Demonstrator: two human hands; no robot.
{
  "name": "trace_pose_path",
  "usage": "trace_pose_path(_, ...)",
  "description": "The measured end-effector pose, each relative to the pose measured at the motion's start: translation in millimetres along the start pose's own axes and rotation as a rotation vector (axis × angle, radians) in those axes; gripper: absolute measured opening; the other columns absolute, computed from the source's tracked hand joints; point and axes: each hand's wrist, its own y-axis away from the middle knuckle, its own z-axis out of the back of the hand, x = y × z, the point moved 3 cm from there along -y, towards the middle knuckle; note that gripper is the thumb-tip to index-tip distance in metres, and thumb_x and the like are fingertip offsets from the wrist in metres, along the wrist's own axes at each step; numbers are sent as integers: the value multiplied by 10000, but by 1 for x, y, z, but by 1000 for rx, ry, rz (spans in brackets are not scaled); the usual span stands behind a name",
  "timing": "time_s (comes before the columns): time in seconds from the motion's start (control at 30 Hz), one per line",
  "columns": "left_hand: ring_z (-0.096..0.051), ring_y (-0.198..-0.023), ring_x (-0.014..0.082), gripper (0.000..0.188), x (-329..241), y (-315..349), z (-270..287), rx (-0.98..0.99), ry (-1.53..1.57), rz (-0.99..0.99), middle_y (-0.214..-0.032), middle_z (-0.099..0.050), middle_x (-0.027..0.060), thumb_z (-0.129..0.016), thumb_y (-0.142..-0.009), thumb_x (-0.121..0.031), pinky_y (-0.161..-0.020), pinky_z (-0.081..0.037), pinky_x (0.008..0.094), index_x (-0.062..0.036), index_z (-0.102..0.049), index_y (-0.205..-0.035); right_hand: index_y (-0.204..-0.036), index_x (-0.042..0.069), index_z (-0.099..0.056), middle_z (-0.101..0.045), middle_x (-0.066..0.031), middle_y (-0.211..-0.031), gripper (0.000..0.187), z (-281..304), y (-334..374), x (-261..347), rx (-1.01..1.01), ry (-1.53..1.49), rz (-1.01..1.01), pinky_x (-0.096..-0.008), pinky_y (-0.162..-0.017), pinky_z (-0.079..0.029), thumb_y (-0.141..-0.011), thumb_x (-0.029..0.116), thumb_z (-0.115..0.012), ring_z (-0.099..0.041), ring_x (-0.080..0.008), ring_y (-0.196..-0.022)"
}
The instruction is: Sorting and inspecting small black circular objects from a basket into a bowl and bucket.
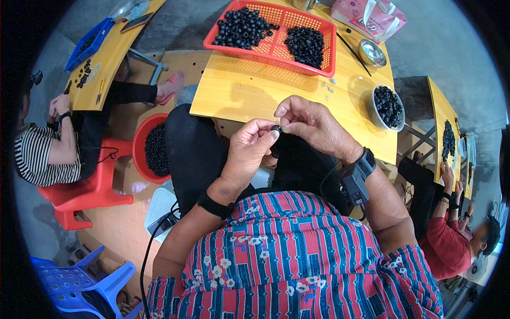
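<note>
Above my lap, just off the near edge of the yellow table (pixel 234 80), my left hand (pixel 247 144) pinches a small black round part (pixel 276 128) between thumb and forefinger. My right hand (pixel 313 123) meets it from the other side, thumb and forefinger closed close against the part. Whatever those right fingertips hold is too small to make out. A red-orange basket (pixel 270 53) with two sections stands across the table, similar black ring-like parts heaped in both. To the right a clear tub (pixel 376 118) is full of black parts.
Small clear pieces (pixel 330 85) lie near the basket. A metal bowl (pixel 373 53), a black stick (pixel 354 54) and a pink bag (pixel 368 19) are farther right. A red tub (pixel 139 151) of black parts stands left of my leg. Co-workers sit at tables on both sides.
</note>
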Motion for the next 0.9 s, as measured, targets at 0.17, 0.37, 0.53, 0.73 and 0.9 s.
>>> trace_pose_path(0.17, -472, -636, 20, 123, -2, -1, 1, -39, -267, -219, -768, -548, -45, -614, -863, -79, -586, -412, 165, -34, -590, -975, -1024, 23, -512, -514, 8, -797, 188, 1, -1, -6, 36, -36, -52, -207, -680, -418, -847, 1, -573, -492, -62, -770)
trace_pose_path(0.37, -465, -650, 14, 127, -2, 2, 2, -49, -360, -291, -763, -550, -47, -629, -850, -62, -591, -396, 160, -24, -593, -966, -1085, 63, -521, -525, 28, -822, 235, 0, 1, -8, 54, -179, -136, -201, -731, -419, -859, 66, -588, -504, -46, -786)
trace_pose_path(0.53, -475, -639, 26, 134, -2, 2, -2, -23, -195, -180, -787, -560, -35, -603, -871, -84, -576, -403, 169, -29, -588, -992, -1067, 43, -528, -572, 11, -864, 217, -6, 2, -14, 3, -360, -144, -210, -744, -442, -865, 85, -598, -539, -58, -816)
trace_pose_path(0.73, -456, -677, 45, 198, 4, 5, -2, 62, 125, 110, -812, -496, -36, -538, -907, -113, -618, -407, 196, -23, -539, -1084, -961, 20, -582, -604, 9, -876, 103, -11, 3, -14, -43, -349, -157, -218, -773, -459, -882, 86, -587, -566, -66, -835)
trace_pose_path(0.9, -492, -659, 41, 145, -3, 4, -4, 99, 68, 119, -798, -532, -22, -562, -895, -111, -599, -408, 168, -40, -557, -1022, -865, 6, -631, -623, 7, -801, 66, -3, -1, -3, -50, -104, -136, -213, -711, -468, -860, 69, -612, -561, -55, -760)
